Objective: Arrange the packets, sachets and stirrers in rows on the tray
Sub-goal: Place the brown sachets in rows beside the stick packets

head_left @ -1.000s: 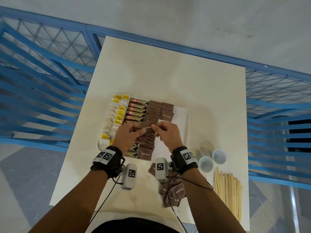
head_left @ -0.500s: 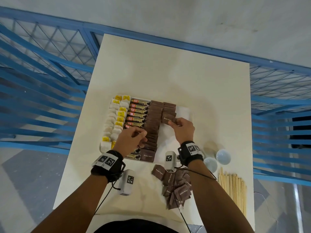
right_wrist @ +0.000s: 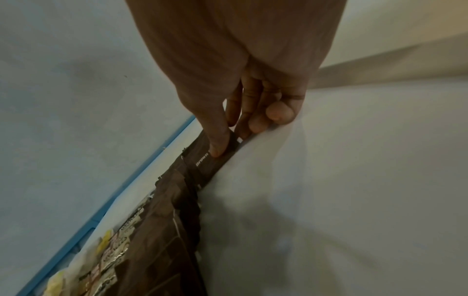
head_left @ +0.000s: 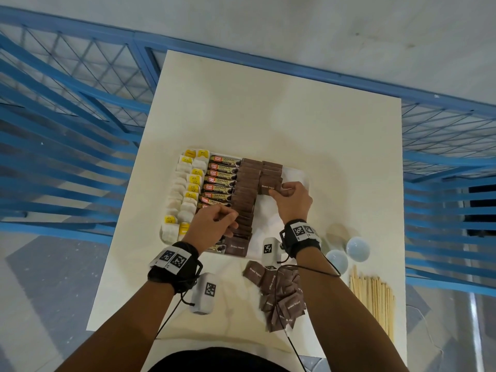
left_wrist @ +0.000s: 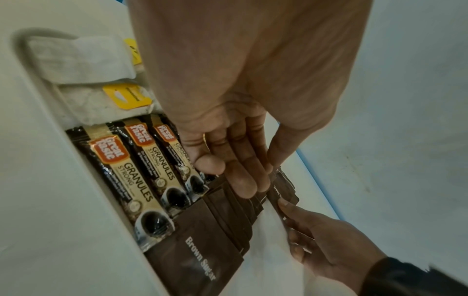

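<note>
A white tray [head_left: 296, 174] holds columns of tea bags [head_left: 185, 189], coffee sticks [head_left: 222, 181] and brown sugar sachets [head_left: 245, 191]. A short second sachet column [head_left: 271, 170] starts at its far end. My right hand [head_left: 277, 190] pinches one brown sugar sachet [head_left: 268, 187] at the near end of that short column; thumb on top, fingers [right_wrist: 255, 124] beneath it. My left hand [head_left: 230, 224] rests its straight fingers [left_wrist: 240, 180] on the long sachet column and holds nothing. Loose sachets [head_left: 280, 291] and wooden stirrers [head_left: 373, 296] lie on the table.
Two pale round cups [head_left: 357, 248] stand on the table right of the tray, beyond the stirrers. A blue metal railing [head_left: 67, 108] surrounds the table on the left, far and right sides. The tray's right part shows bare white.
Both hands held one sachet over the tray's middle; the right hand has carried it away to the short second column, and the left hand has dropped onto the long column.
</note>
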Demonstrator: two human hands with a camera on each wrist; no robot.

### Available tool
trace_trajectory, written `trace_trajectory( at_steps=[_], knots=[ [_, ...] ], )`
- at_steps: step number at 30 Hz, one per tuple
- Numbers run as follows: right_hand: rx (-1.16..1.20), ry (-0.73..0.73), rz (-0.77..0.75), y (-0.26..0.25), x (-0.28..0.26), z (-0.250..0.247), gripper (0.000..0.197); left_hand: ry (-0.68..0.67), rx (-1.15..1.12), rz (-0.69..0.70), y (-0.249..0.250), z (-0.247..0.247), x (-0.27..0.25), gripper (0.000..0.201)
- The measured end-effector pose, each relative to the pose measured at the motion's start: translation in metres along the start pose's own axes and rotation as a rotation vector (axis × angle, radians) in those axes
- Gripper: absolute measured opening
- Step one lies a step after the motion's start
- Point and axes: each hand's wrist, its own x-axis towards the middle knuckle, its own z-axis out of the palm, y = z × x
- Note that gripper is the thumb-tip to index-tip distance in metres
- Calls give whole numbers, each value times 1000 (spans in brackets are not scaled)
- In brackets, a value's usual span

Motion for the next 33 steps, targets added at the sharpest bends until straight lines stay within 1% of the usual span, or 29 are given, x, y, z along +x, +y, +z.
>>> trace_trajectory(
  at_steps=[6,8,11,13,15,18,23,26,27,29,31,33],
  knots=[
    [0,19,21,-2,-6,-6,33,-7,17,12,-4,-2,-1,9],
    [-10,28,19,0,-12,-10,29,-16,33,22,-6,-1,-2,9],
    [-34,21,-38,8,-28,-20,19,-37,71,56,-10,3,-7,8],
    [-4,-4,-77,19,-42,-27,9,-61,82,86,-14,10,-12,6],
    [35,-34,-84,32,-61,-35,7,-97,107,112,-22,20,-20,3],
    [62,-47,-73,53,-91,-46,9,-152,266,238,-37,36,-31,5],
    [-2,-25,-44,91,-145,-60,9,-284,528,508,-67,59,-53,20],
    [-122,67,-37,113,-172,-62,13,-329,678,575,-80,67,-62,37],
    [-197,97,-34,121,-180,-62,19,-336,708,592,-84,69,-64,42],
    [-327,126,-43,136,-192,-60,35,-340,716,632,-90,71,-67,47],
    [-337,121,-48,145,-200,-58,47,-335,691,649,-96,74,-68,49],
    [-290,101,-44,150,-205,-54,50,-328,660,631,-99,77,-69,49]
  ],
)
